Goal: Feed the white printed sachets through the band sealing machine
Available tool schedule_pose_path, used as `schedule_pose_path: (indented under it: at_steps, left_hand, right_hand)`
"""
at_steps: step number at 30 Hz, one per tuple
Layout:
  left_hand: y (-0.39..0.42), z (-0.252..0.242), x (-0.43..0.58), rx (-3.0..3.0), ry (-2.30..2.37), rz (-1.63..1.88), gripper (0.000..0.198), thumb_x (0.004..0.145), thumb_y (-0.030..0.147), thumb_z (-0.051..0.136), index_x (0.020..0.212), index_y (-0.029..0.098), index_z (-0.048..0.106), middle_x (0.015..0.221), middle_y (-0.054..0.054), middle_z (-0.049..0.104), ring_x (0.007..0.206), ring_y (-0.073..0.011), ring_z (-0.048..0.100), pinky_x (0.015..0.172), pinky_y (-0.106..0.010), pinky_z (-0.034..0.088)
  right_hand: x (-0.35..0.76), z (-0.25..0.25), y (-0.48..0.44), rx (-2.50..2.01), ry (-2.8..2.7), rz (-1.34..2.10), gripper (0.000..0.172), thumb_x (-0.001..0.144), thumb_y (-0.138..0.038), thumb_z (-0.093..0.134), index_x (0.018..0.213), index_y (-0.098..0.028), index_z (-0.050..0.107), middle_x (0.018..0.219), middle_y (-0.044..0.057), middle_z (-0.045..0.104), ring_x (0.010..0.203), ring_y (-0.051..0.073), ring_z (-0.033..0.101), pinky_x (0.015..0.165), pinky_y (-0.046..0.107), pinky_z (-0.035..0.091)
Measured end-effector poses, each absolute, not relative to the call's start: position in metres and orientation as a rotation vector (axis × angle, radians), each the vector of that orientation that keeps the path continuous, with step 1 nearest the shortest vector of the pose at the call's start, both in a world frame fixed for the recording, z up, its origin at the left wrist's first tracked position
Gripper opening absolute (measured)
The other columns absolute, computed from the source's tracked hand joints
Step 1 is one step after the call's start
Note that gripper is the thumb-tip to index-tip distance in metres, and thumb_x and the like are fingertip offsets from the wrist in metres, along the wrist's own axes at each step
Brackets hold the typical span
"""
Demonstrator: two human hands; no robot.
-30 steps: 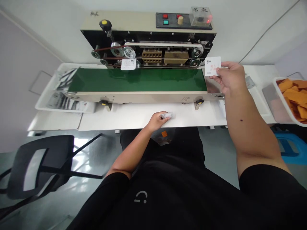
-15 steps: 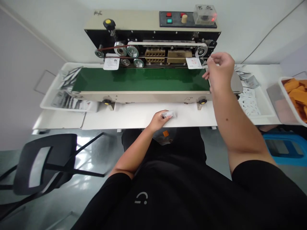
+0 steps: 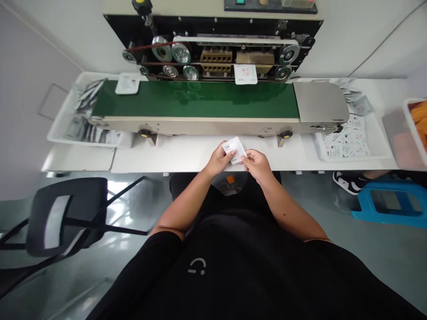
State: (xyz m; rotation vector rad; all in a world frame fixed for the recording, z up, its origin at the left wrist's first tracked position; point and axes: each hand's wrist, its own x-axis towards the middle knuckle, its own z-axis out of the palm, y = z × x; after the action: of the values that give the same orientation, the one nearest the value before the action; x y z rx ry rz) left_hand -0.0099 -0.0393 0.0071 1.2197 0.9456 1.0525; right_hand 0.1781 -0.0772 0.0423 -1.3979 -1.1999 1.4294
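A small white printed sachet [image 3: 235, 149] is held over the table's front part. My left hand [image 3: 218, 159] grips its left side, thumb on top. On its lower right corner, the fingers of my right hand [image 3: 257, 164] are closed in a pinch. Behind my hands stands a band sealing machine [image 3: 213, 31] with a green conveyor belt [image 3: 200, 100]. Another sachet [image 3: 246, 74] hangs from the machine's band below the brass blocks. At the belt's left end lies one more sachet [image 3: 127, 84].
A white tray [image 3: 125, 141] of sachets sits under the belt's left end, another tray [image 3: 380, 153] of sachets at the right. Further right stands a clear bin [image 3: 400, 138] with orange contents. A black chair [image 3: 66, 218], a blue stool [image 3: 393, 202] and another person's foot [image 3: 347, 182] are below.
My right hand has come down from the machine's right end to the sachet in my left hand. The sachets in the machine have travelled left, one onto the belt. The view has tilted down.
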Motion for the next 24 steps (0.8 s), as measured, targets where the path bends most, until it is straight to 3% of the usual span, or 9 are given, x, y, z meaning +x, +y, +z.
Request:
schedule_pose_path:
  at_steps: [7,11,17,24]
  left_hand:
    - [-0.041,0.013,-0.011,1.218,0.802,1.032,0.051,0.093,0.063,0.073,0.114,0.020,0.057,0.087,-0.002,0.066,0.075,-0.0129,0.062,0.075,-0.028,0.052]
    - [-0.041,0.012,-0.012,1.227,0.820,1.020,0.049,0.093,0.062,0.073,0.115,0.021,0.059,0.088,-0.002,0.065,0.078,-0.0138,0.062,0.077,-0.030,0.053]
    - [-0.041,0.011,-0.013,1.236,0.824,1.017,0.047,0.094,0.060,0.073,0.114,0.020,0.061,0.088,-0.003,0.066,0.081,-0.0140,0.063,0.078,-0.029,0.053]
    - [-0.041,0.012,-0.012,1.248,0.835,1.008,0.048,0.093,0.061,0.074,0.112,0.019,0.062,0.088,-0.003,0.067,0.080,-0.0140,0.063,0.078,-0.030,0.053]
  right_hand:
    - [0.234,0.096,-0.039,-1.207,-0.952,1.256,0.026,0.085,-0.037,0.083,0.095,-0.019,0.068,0.079,0.004,0.073,0.054,0.009,0.058,0.048,0.021,0.043]
    - [0.286,0.146,0.009,-1.221,-0.850,1.120,0.005,0.094,-0.015,0.068,0.097,-0.017,0.064,0.082,0.007,0.075,0.054,0.010,0.060,0.051,0.022,0.046]
    - [0.314,0.183,0.065,-1.371,-0.684,1.053,0.018,0.104,-0.003,0.051,0.092,-0.016,0.056,0.080,0.008,0.072,0.068,0.007,0.066,0.063,0.017,0.053]
    - [0.287,0.196,0.091,-1.407,-0.654,1.229,0.015,0.109,-0.003,0.047,0.101,-0.006,0.059,0.086,0.011,0.072,0.069,0.004,0.061,0.065,0.013,0.054]
